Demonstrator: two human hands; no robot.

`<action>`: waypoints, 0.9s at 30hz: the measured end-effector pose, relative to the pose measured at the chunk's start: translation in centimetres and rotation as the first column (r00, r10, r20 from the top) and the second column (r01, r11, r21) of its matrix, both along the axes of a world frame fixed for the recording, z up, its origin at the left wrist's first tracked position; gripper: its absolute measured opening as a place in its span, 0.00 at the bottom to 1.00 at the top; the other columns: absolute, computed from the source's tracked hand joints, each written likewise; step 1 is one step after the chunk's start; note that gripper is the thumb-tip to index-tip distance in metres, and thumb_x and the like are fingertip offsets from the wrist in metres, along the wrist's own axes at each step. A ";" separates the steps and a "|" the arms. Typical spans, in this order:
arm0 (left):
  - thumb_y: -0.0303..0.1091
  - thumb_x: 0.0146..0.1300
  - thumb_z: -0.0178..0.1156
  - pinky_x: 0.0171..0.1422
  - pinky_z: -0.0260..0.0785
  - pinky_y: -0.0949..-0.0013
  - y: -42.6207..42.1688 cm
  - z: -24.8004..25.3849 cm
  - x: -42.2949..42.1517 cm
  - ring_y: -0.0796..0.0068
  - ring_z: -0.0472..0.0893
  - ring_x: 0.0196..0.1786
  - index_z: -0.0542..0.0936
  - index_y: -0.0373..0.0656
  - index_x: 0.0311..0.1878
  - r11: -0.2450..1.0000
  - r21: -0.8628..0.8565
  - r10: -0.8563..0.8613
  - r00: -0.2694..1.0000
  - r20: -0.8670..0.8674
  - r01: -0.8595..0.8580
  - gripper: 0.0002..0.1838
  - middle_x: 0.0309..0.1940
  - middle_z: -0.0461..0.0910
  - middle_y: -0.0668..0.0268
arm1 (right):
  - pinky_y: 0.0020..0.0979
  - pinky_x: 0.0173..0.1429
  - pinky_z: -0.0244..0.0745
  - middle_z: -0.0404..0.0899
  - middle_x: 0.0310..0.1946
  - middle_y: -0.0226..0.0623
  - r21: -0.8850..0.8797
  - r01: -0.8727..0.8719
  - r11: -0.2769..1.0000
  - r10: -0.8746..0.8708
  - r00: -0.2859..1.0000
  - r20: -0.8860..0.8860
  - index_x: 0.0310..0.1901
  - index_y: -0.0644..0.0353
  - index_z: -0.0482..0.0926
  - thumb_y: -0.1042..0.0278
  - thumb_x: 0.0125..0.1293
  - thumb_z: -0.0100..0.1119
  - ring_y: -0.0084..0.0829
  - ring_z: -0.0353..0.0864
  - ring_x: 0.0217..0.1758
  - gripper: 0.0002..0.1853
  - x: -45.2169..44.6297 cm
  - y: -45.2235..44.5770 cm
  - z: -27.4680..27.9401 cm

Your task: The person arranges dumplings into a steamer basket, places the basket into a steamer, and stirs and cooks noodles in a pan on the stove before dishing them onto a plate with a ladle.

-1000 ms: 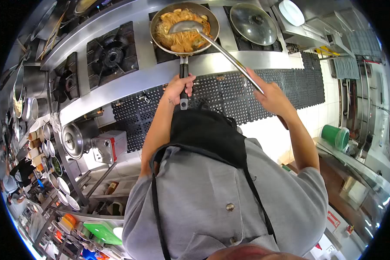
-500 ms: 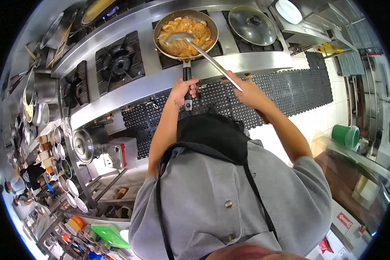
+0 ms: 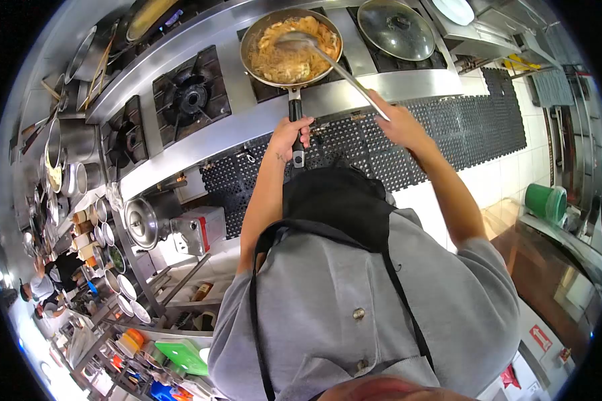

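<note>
We've got our L hand (image 3: pixel 289 137) wrapped round the black handle (image 3: pixel 295 110) of a frying pan (image 3: pixel 246 50), fingers curled under and closed on the grip, thumb laid across it. The pan sits on a grate at the front of the stove (image 3: pixel 398 85), handle pointing back twd our apron (image 3: pixel 334 200). In it: a heap of orange-brown noodles (image 3: pixel 284 68) w/ paler lumps; we can't ID those. Our R hand (image 3: pixel 404 128) has its fingers closed on the upper end of a long metal ladle (image 3: pixel 342 73), shaft slanting down L into the pan, bowl in among the noodles near the far side. Exact bowl angle unclear to us, bit blurred. Just R of the pan, a glass lid (image 3: pixel 396 35) w/ dark knob lies on the next burner; L of it we see a black burner (image 3: pixel 191 98). Below the stove edge, a perforated black mat (image 3: pixel 455 127) on pale floor tiles; a green tub (image 3: pixel 546 202) stands well apart, far R.
</note>
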State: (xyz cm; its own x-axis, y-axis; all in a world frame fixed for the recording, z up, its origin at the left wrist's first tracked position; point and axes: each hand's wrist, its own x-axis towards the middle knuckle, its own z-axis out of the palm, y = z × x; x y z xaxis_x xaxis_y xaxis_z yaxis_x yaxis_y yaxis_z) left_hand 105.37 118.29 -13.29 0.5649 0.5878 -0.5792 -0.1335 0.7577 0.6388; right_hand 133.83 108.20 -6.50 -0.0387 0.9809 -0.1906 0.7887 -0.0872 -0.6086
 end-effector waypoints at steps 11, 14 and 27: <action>0.29 0.67 0.63 0.21 0.63 0.71 0.1 0.4 0.5 0.81 0.68 0.17 0.67 0.45 0.43 0.999 -0.031 0.011 1.000 0.021 -0.010 0.12 0.19 0.68 0.73 | 0.46 0.61 0.74 0.79 0.51 0.64 -0.020 0.163 0.986 -0.163 0.987 -0.005 0.77 0.46 0.56 0.69 0.66 0.58 0.62 0.79 0.55 0.38 -1.3 0.2 2.9; 0.28 0.67 0.64 0.20 0.65 0.71 0.2 0.6 0.4 0.79 0.68 0.17 0.67 0.44 0.42 1.000 -0.032 0.001 1.000 0.022 0.000 0.12 0.20 0.69 0.72 | 0.52 0.53 0.75 0.79 0.38 0.69 0.036 0.080 0.996 -0.077 0.995 -0.062 0.76 0.50 0.56 0.70 0.64 0.57 0.64 0.81 0.46 0.38 -3.8 0.9 0.5; 0.29 0.67 0.64 0.21 0.65 0.71 0.7 0.3 0.1 0.80 0.69 0.18 0.67 0.46 0.42 0.996 -0.076 -0.032 0.998 0.048 0.035 0.13 0.20 0.69 0.72 | 0.49 0.58 0.75 0.78 0.53 0.63 0.021 0.026 0.999 -0.023 0.992 -0.120 0.77 0.48 0.55 0.72 0.63 0.58 0.63 0.79 0.53 0.40 -4.9 -0.8 0.5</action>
